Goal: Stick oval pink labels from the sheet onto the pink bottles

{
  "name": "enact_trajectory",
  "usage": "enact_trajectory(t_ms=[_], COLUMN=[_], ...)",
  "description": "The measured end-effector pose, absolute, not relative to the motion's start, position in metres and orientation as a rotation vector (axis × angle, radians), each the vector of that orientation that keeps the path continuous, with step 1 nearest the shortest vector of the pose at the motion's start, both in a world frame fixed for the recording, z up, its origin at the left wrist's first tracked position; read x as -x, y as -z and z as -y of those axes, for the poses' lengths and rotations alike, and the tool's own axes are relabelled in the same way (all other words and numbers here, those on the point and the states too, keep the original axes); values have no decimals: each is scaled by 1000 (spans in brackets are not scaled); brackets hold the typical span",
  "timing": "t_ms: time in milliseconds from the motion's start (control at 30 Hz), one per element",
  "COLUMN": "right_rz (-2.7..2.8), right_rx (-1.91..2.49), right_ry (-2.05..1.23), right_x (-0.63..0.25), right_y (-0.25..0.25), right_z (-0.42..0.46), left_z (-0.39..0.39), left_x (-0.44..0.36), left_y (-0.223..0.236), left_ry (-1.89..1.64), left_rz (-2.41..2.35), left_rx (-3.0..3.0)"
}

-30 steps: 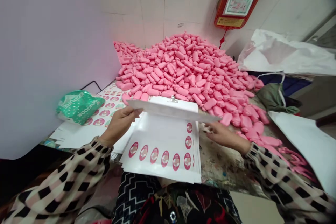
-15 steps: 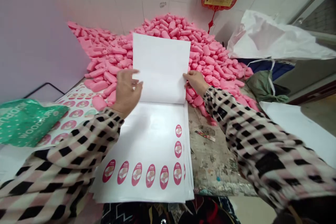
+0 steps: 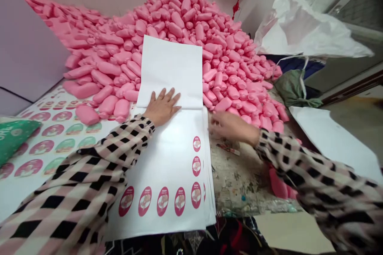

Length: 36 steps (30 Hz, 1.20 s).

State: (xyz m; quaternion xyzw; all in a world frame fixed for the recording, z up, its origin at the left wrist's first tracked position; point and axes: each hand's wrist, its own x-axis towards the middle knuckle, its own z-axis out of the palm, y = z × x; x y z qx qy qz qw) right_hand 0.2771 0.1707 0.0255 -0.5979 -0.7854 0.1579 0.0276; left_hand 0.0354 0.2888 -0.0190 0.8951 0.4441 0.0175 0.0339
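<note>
My left hand [image 3: 163, 107] lies flat with fingers spread across the fold of a white sticker sheet. The sheet's upper half [image 3: 172, 69] is turned back and leans against a heap of pink bottles [image 3: 191, 20]. Below the fold, oval pink stickers [image 3: 163, 201] run along the bottom of the lower sheet [image 3: 167, 147], and more stand in its right-hand column. My left sleeve covers part of the sheet's left side. Beside its right edge, my right hand [image 3: 231, 127] hovers over the worn tabletop, its fingers bent and blurred. I see nothing held in it.
More printed sticker sheets [image 3: 54, 129] lie at left, partly under a green package [image 3: 18, 135]. A small printed strip [image 3: 229, 149] rests on the table [image 3: 236, 183]. Toward the right are a green bag [image 3: 295, 85], white plastic [image 3: 302, 28] and a white sheet [image 3: 335, 139].
The sheet has been folded back, away from me. My left hand has come down flat on the fold; my right hand has let go of the sheet and moved down beside it. The view has shifted.
</note>
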Motion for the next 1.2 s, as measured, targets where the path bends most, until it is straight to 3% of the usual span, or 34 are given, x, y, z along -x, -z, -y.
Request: enact_trajectory(t_ms=[200, 667, 800, 967, 1200], right_rz=[2257, 1928, 1680, 1114, 1212], right_rx=[2081, 1905, 1952, 2201, 2239], right_ry=[-543, -661, -482, 152, 190], right_x=[-297, -312, -357, -413, -396], right_y=[5, -7, -30, -15, 31], right_z=[-91, -88, -51, 8, 15], left_z=[-285, -190, -137, -74, -29], left_x=[-33, -3, -1, 8, 17], left_y=[18, -1, -5, -1, 17], left_ry=[-133, 50, 73, 30, -8], left_rz=[-1465, -1279, -992, -766, -867], left_rx=[-2756, -2826, -2873, -2894, -2926])
